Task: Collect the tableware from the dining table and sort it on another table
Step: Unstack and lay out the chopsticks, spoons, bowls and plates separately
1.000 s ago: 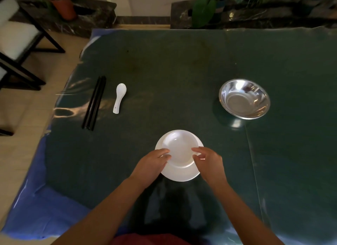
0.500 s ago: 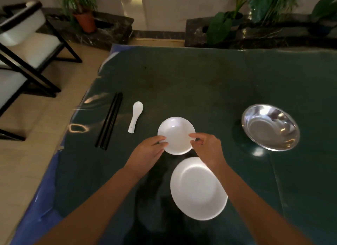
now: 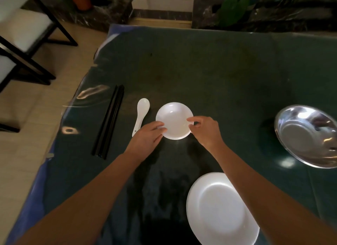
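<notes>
We count 1 small white dish point(image 3: 174, 119), 1 white plate point(image 3: 221, 208), 1 steel bowl point(image 3: 308, 135), 1 spoon point(image 3: 141, 114), 1 pr black chopsticks point(image 3: 109, 121) on the tabletop point(image 3: 209, 71). Both hands, left point(image 3: 145, 140) and right point(image 3: 206, 130), pinch the dish rim, mid-tabletop, just beside the spoon. Our right forearm overlaps the plate; chair point(image 3: 21, 35) at far left.

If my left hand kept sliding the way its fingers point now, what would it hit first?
The left hand points up and to the right, and its fingertips already grip the near-left rim of the small white dish, so the dish comes first. Beyond the dish, the dark table cover looks free, though depth is hard to judge.
</notes>
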`<state>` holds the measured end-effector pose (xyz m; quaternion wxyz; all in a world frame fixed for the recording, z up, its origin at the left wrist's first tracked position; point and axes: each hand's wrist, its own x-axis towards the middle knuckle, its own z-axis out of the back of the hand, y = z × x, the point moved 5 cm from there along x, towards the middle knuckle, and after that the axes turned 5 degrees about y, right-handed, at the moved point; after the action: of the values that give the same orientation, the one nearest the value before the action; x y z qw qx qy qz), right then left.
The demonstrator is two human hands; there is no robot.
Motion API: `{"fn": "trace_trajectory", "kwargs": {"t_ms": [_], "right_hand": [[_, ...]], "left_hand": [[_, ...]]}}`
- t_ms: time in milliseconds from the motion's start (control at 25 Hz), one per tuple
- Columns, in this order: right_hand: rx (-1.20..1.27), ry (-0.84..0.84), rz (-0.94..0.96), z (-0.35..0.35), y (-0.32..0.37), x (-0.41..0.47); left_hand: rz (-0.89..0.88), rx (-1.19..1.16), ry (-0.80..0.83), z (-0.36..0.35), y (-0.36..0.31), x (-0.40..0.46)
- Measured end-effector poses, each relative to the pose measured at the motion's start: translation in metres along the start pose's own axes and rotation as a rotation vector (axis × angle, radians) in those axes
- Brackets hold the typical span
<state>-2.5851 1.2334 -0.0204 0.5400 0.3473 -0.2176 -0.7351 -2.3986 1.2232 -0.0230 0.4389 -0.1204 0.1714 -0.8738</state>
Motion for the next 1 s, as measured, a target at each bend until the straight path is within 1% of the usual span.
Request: {"fn": "trace_trajectory", "kwargs": {"t_ms": [160,280,320,400,480,520,600,640,720,760,840,920,1000], "right_hand": [[0.009,-0.024,0.003,-0.001,-0.005,0.007],[0.012,0.018,0.042,0.000,-0.008,-0.001],[0.015,0.023,0.065,0.005,-0.008,-0.008],[-0.006,-0.011,0.109,0.019,-0.016,-0.032],[-0.112,-0.058,0.120,0.031,-0.038,-0.073],[-0.191,-0.061,0.114,0.033,-0.052,-0.096],[-0.403,-0.041,0.115,0.033,-0.075,-0.144],[-0.498,-0.040,0.135,0.033,-0.084,-0.167],[-0.566,-0.025,0.174,0.028,-0.099,-0.203],[-0.564,-0.003,0.175,0.024,-0.106,-0.217],[-0.504,0.040,0.126,0.016,-0.122,-0.239],[-0.364,0.050,0.045,0.010,-0.134,-0.251],[-0.214,0.020,-0.046,0.007,-0.142,-0.254]], "left_hand": [[0.043,-0.022,-0.006,-0.006,0.003,0.006],[0.064,0.033,0.057,-0.003,-0.004,0.000],[0.077,0.061,0.055,0.001,-0.008,-0.005],[0.127,0.077,-0.009,0.012,-0.019,-0.020],[0.137,0.024,-0.043,0.016,-0.043,-0.045],[0.126,0.011,-0.026,0.012,-0.058,-0.059],[0.106,0.044,0.061,-0.003,-0.089,-0.087],[0.090,0.075,0.124,-0.012,-0.106,-0.099],[0.045,0.138,0.290,-0.037,-0.131,-0.119],[0.031,0.171,0.361,-0.049,-0.139,-0.129],[0.078,0.189,0.420,-0.065,-0.146,-0.144],[0.203,0.133,0.422,-0.072,-0.145,-0.156],[0.315,0.008,0.404,-0.077,-0.145,-0.164]]}}
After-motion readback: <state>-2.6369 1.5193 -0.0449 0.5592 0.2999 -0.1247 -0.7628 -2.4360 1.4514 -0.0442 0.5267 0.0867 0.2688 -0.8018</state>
